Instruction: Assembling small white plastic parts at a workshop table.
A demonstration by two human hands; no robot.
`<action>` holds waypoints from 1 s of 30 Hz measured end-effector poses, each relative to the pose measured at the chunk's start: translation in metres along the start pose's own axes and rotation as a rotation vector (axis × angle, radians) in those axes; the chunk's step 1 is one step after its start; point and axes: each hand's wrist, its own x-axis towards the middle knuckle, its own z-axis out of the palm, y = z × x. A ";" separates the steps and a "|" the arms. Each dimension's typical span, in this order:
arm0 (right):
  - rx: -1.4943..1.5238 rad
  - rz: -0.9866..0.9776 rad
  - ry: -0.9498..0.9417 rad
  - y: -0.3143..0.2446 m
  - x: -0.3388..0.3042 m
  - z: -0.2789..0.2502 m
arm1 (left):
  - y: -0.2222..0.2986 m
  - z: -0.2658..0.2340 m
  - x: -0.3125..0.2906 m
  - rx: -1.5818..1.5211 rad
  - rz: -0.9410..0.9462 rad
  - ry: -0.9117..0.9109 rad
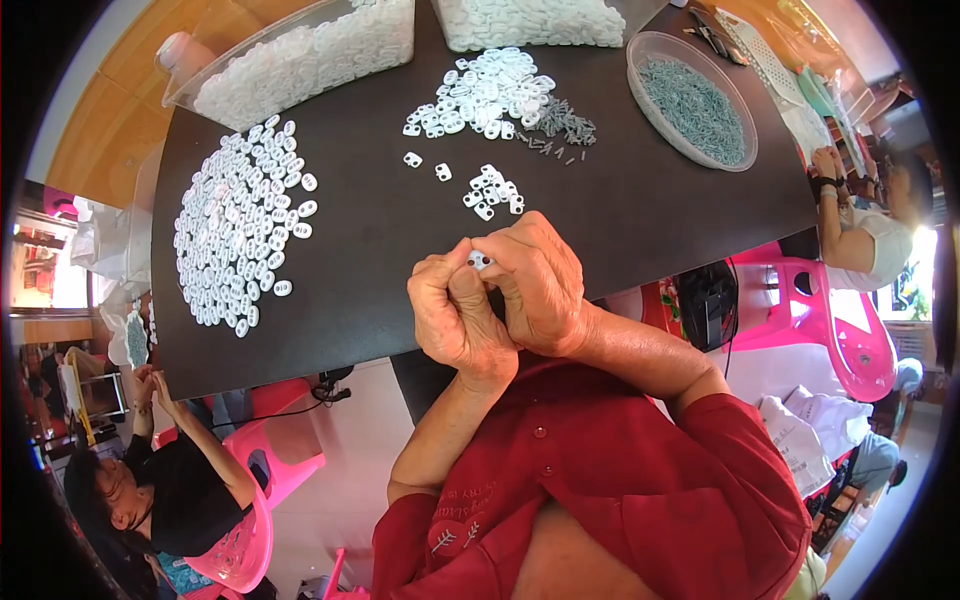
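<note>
Close to the table's near edge, my left hand [452, 308] and my right hand [538, 285] meet with their fingertips pinched together. Between them is a small white plastic piece [480, 260] with two dark spots, gripped from both sides; the fingers cover its edges. Just beyond my hands lies a small cluster of white pieces with holes [492, 192]. Farther back sits a larger heap of the white pieces [495, 90], and small grey pins [565, 122] spill against its right side. A broad spread of oval white pieces [235, 235] covers the left of the dark table [370, 230].
Clear bins of white pieces [305, 65] [530, 22] stand along the far edge. A round tub [750, 150] of grey-green pins is at the far right. One person [150, 480] sits at left, another [870, 230] at right, near pink plastic chairs [850, 340].
</note>
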 end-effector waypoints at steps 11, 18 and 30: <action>-0.037 -0.012 -0.088 0.027 0.051 -0.048 | 0.006 -0.041 0.032 0.210 -0.338 -0.268; -0.329 0.083 0.072 0.131 0.171 -0.054 | -0.018 -0.058 0.076 0.421 -0.281 -0.361; -0.416 -0.154 -0.139 0.130 0.115 -0.055 | -0.065 -0.014 0.099 0.712 0.210 -0.586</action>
